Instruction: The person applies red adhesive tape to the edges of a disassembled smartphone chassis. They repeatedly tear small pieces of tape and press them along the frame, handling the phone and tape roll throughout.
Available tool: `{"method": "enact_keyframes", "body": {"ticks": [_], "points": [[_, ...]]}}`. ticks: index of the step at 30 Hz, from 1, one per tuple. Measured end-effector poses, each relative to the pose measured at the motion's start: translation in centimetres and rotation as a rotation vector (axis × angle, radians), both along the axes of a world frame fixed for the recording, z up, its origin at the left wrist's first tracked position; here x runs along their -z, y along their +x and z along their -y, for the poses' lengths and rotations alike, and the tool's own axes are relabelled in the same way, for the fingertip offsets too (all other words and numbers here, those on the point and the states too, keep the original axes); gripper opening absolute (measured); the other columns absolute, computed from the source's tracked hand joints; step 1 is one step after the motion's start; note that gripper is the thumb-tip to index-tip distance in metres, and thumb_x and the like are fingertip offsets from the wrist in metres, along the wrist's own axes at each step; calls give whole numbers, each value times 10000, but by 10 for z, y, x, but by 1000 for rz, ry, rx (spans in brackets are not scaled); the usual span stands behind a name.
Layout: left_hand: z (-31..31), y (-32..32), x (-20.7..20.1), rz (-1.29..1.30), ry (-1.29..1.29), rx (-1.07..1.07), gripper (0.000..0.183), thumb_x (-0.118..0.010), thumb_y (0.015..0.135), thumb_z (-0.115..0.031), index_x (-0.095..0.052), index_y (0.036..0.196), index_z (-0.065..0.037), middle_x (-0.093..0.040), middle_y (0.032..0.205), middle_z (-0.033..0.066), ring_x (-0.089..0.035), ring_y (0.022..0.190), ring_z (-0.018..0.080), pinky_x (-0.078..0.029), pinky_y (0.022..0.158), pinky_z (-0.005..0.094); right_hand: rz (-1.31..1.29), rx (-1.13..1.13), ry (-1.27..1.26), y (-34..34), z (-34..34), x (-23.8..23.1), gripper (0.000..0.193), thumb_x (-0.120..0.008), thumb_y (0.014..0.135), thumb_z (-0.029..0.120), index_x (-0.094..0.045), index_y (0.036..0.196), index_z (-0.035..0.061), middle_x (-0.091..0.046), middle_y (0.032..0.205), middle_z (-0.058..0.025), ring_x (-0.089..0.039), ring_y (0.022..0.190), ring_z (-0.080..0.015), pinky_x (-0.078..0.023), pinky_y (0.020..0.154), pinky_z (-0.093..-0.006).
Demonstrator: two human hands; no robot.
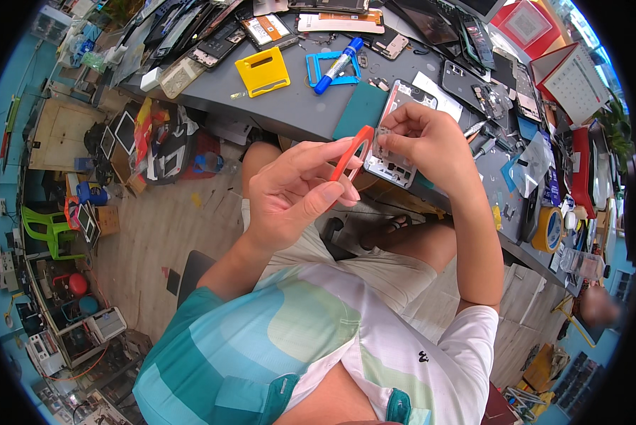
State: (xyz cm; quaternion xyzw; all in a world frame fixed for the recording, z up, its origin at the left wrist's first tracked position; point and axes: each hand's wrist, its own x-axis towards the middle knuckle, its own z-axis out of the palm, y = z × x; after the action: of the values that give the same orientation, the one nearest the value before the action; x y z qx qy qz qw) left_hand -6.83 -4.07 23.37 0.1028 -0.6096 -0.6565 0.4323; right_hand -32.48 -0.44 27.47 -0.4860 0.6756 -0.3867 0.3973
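Observation:
My left hand (290, 191) is raised in front of the desk edge, fingers and thumb closed round a narrow roll of red tape (347, 156). The roll is tilted, its ring shape seen nearly edge-on. Close by on the right, my right hand (424, 134) pinches a small greyish piece (380, 144) beside the roll; its kind is too small to tell. Beneath my right hand, an opened phone frame (392, 173) lies at the desk's front edge, partly hidden by the fingers. A dark green mat (355, 110) shows to the left of that frame.
On the grey desk (275, 113) lie a yellow plastic holder (263, 71), a blue marker (339, 65) on a blue frame (314, 69), and several dismantled phones (222, 46) behind. Screwdrivers (484, 147) and a yellow tape roll (547, 229) sit at right. A green chair (49, 230) stands far left.

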Motion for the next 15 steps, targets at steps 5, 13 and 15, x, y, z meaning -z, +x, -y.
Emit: {"method": "enact_keyframes", "body": {"ticks": [5, 13, 15], "points": [[-1, -1, -1, 3, 2, -9, 516, -664, 1092, -66, -547, 1570, 91, -682, 1356, 286, -802, 957, 302, -702, 811, 426, -43, -16, 15, 1, 0, -4, 179, -830, 906, 69, -771, 1034, -41, -802, 831, -82, -753, 765, -120, -602, 725, -301], [-1, 0, 1, 2, 10, -12, 518, -663, 1092, -67, -544, 1571, 93, -681, 1355, 287, -803, 955, 300, -705, 813, 424, -48, -34, 9, 0, 1, -3, 196, -830, 904, 86, -781, 1048, -38, -805, 834, -78, -756, 760, -125, -598, 718, -305], [-1, -1, 0, -3, 9, -7, 517, -660, 1094, -67, -543, 1571, 93, -681, 1356, 289, -803, 955, 301, -705, 815, 425, -73, -35, 16, -2, 3, -2, 192, -827, 909, 90, -785, 1047, -36, -805, 832, -76, -757, 757, -125, -597, 717, -302]]}}
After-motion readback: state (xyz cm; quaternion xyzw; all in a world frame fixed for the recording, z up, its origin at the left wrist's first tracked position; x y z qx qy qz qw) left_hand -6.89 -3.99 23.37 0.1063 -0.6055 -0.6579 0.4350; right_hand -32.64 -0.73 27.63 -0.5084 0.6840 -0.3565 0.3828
